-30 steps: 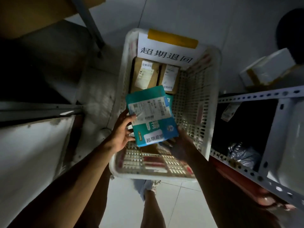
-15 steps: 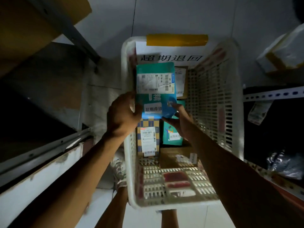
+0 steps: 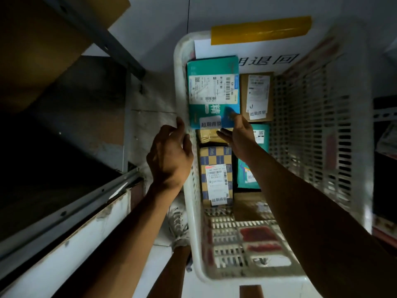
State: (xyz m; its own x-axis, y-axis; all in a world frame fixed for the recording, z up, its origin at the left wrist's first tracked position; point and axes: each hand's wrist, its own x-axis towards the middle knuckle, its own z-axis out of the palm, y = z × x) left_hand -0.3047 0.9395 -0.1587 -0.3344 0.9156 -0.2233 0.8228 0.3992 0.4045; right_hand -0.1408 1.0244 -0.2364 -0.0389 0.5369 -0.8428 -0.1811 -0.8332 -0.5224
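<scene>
Teal parcel (image 3: 212, 91), long axis toward far end of basket (image 3: 179, 82); left hand (image 3: 169, 151), right hand (image 3: 238, 134) slack, empty.

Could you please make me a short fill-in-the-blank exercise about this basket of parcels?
The teal parcel lies in the white basket, at its far ____ corner.
The tape strip above the paper sign is ____.
The checkered box lies ____ to the person than the teal parcel.
Missing words: left; yellow; nearer.

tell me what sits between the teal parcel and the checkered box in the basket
A small brown cardboard box lies between the teal parcel and the checkered box, as the head view shows.
</scene>
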